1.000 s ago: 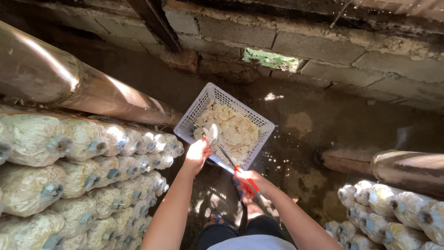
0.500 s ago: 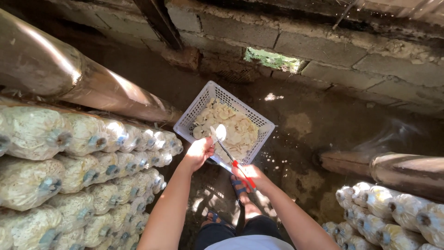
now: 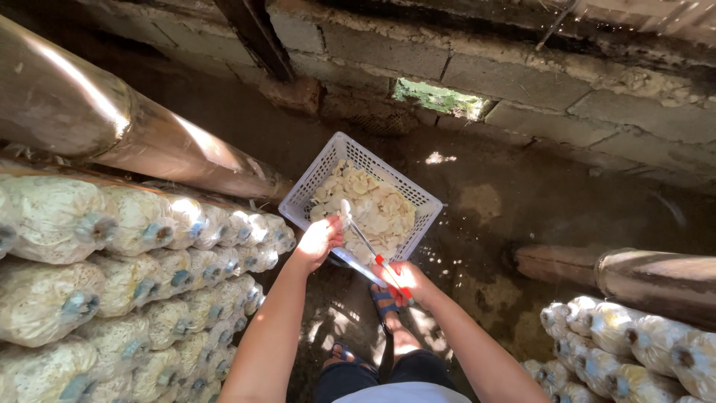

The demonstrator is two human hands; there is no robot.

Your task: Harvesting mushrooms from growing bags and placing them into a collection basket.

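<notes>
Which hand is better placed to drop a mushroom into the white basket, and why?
Left hand: it sits at the white basket rim, above the mushrooms. The right hand holds red-handled scissors, farther back.

Red-handled metal tongs (image 3: 371,251) slanting over the near rim of a white lattice basket (image 3: 307,190), pale mushroom (image 3: 344,208) at their tip, basket heaped with mushrooms.

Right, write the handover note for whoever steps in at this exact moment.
Left hand: by the basket's near rim, pinching something pale, too sunlit to identify.
Right hand: closed on red-handled scissors, blades pointing at the left hand.
White basket: on the wet floor ahead, already holding a layer of pale mushrooms.
Stacked grow bags: on the left, more at lower right.
What remains to cut is not visible.
</notes>
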